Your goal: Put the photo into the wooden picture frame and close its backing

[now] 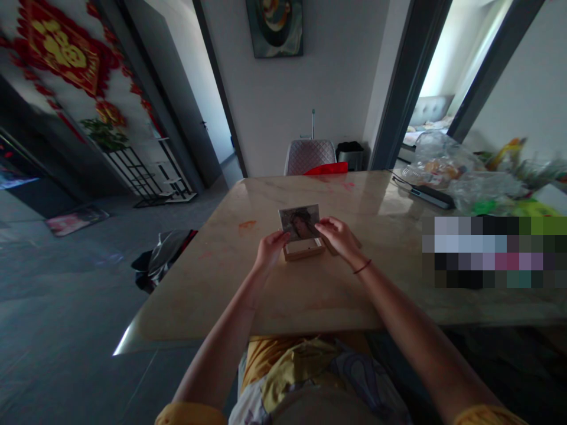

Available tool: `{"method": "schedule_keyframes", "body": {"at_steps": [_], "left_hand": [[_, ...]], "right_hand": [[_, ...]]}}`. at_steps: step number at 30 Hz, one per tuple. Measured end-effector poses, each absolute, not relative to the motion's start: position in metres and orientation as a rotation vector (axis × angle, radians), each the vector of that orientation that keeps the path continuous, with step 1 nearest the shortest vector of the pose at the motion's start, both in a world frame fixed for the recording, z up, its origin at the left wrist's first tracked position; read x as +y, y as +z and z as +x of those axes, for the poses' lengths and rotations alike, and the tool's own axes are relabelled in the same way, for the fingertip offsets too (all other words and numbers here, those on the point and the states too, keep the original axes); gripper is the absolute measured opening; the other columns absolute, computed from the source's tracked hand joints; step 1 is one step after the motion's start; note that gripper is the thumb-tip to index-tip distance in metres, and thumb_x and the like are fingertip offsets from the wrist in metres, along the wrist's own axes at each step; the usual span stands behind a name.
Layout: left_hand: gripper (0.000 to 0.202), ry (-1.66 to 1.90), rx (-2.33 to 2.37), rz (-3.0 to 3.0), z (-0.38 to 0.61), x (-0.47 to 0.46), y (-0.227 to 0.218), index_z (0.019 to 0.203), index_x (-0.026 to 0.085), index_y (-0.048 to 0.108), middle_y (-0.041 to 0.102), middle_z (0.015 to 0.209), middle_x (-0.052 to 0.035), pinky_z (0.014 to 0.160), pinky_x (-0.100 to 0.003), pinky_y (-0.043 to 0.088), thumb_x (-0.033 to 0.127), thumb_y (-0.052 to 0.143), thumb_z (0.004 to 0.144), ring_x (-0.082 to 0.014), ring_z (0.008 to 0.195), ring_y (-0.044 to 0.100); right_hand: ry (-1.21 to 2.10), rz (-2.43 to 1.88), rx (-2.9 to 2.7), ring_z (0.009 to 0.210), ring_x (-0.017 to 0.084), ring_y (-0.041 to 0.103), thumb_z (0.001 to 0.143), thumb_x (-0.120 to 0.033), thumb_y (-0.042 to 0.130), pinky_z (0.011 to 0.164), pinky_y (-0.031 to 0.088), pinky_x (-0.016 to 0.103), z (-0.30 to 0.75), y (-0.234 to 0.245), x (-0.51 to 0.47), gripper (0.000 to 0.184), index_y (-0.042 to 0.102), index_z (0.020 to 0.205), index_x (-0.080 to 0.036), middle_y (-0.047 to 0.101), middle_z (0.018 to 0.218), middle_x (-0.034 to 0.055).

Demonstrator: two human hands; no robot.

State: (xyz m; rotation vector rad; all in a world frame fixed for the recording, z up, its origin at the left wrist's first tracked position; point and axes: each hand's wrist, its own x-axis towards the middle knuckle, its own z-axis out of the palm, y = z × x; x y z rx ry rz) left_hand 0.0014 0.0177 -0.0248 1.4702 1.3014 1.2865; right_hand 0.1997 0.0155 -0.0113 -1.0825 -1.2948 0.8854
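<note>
Between my two hands a photo print [300, 222] of a person is held up, tilted towards me. My left hand [270, 249] pinches its lower left corner, and the fingers of my right hand [337, 234] close on its right edge. Just below the print, a shallow light-wood box [305, 255] with a white inside lies on the marble-look table [266, 295]. A flat wooden piece [329, 247] shows partly under my right hand; the hand hides the rest of it.
Clear plastic bags [443, 162] and a dark elongated device [432, 196] lie on the table's right side, near a pixelated patch. A quilted chair [310, 154] stands beyond the far edge, with a red item [328, 169] before it. A dark bag [163, 257] is at the left.
</note>
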Motion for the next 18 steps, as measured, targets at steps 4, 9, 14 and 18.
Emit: {"method": "schedule_keyframes", "body": {"at_steps": [4, 9, 14, 18], "left_hand": [[0.029, 1.256, 1.291, 1.454, 0.003, 0.014, -0.021, 0.064, 0.015, 0.064, 0.054, 0.056, 0.0022, 0.060, -0.022, 0.042, 0.044, 0.064, 0.069, -0.0105, 0.058, 0.052], [0.035, 1.281, 1.244, 1.301, 0.006, 0.011, -0.015, 0.070, 0.014, 0.066, 0.060, 0.064, -0.0006, 0.062, -0.025, 0.048, 0.048, 0.060, 0.073, -0.0114, 0.059, 0.056], [0.032, 1.291, 1.573, 1.439, -0.004, 0.020, -0.020, 0.088, 0.016, 0.070, 0.070, 0.086, -0.0078, 0.073, -0.029, 0.049, 0.039, 0.049, 0.083, -0.0192, 0.083, 0.065], [0.038, 1.112, 1.739, 1.559, -0.010, 0.026, -0.027, 0.113, 0.016, 0.064, 0.064, 0.118, -0.0126, 0.089, -0.030, 0.044, 0.031, 0.056, 0.079, -0.0225, 0.108, 0.060]], "right_hand": [[0.888, -1.131, -1.279, 0.077, 0.014, 0.062, 0.069, -0.032, 0.066, 0.070, 0.047, 0.024, 0.201, -0.009, 0.015, 0.016, 0.061, 0.076, -0.019, 0.067, 0.079, 0.0037], [1.004, -1.137, -1.258, 0.063, 0.011, 0.059, 0.070, -0.025, 0.064, 0.058, 0.045, 0.021, 0.197, -0.017, 0.020, 0.035, 0.061, 0.105, -0.019, 0.065, 0.074, -0.0003], [0.999, -1.232, -1.236, 0.065, 0.012, 0.061, 0.071, -0.020, 0.063, 0.061, 0.047, 0.022, 0.198, -0.027, 0.029, 0.042, 0.061, 0.113, -0.019, 0.067, 0.072, -0.0009], [0.884, -1.323, -1.187, 0.077, 0.016, 0.065, 0.071, -0.022, 0.062, 0.074, 0.050, 0.028, 0.209, -0.031, 0.037, 0.034, 0.066, 0.105, -0.018, 0.071, 0.081, 0.0032]]}}
